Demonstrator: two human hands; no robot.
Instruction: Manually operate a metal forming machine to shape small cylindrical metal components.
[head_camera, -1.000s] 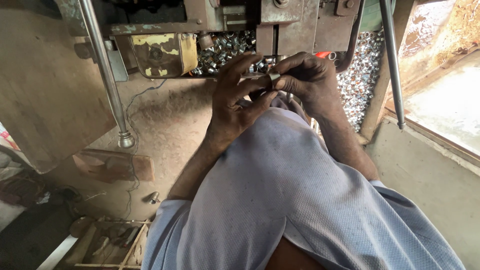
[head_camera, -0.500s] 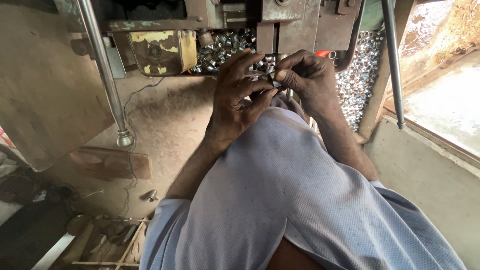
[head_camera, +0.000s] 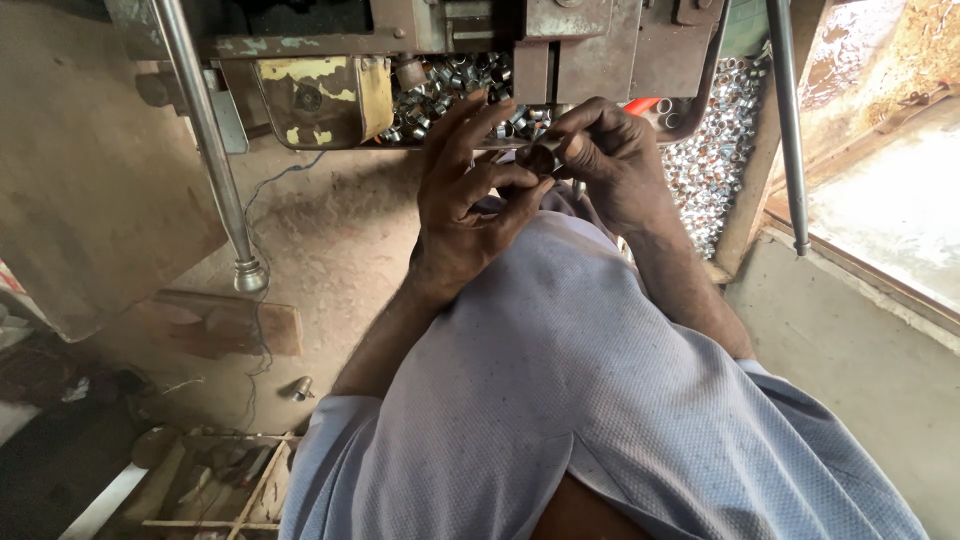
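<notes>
Left hand (head_camera: 470, 215) half curled, index and middle fingers raised toward the machine, thumb pressed against a small dark metal ring (head_camera: 541, 158). Right hand (head_camera: 610, 165) closed round the same ring from the other side, fingertips pinching it. Ring sits just below the front edge of the machine tray (head_camera: 320, 100), above the knee in grey-blue cloth (head_camera: 560, 400). Tray holds a heap of shiny metal rings (head_camera: 445, 95). Versus 0.5 s ago: both hands at the same spot, left fingers slightly more spread. Ring mostly hidden by fingers; its exact shape unclear.
</notes>
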